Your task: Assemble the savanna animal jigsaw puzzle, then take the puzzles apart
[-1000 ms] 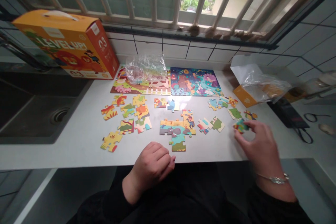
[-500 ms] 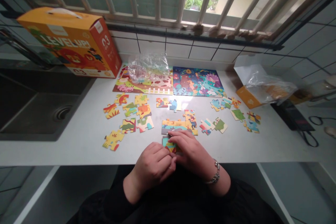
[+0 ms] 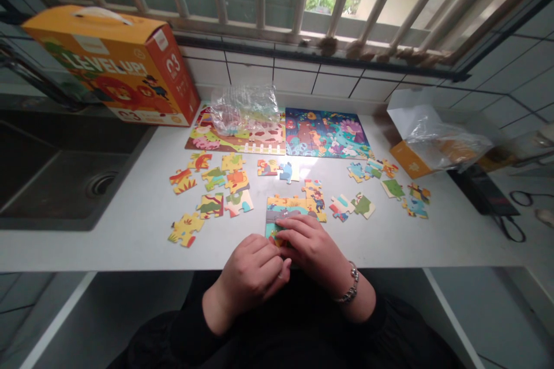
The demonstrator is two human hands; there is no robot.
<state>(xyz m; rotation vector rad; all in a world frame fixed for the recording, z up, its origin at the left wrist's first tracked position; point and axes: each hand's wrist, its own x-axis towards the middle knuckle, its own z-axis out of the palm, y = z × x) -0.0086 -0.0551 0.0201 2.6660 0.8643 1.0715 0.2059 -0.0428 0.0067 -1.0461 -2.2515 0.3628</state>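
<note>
A partly joined jigsaw puzzle lies flat near the counter's front edge, with a yellow-and-red corner section rising at its right. Against its lower left side sits a teal-and-yellow puzzle piece, partly covered by fingers. My left hand is closed, its fingertips pinching at that piece's lower edge. Over the joined part rests my right hand, fingers stretched out and lying on the pieces; its thumb is mostly hidden. Two loose puzzle pieces lie just behind.
More loose puzzle pieces lie left and right. Behind are a farm picture board under clear plastic wrap and a dark blue picture board. An orange box stands beside the sink; an opened box stands right.
The teal-and-yellow piece has moved up against the joined puzzle, and the gap between them has closed. Both hands have shifted only slightly.
</note>
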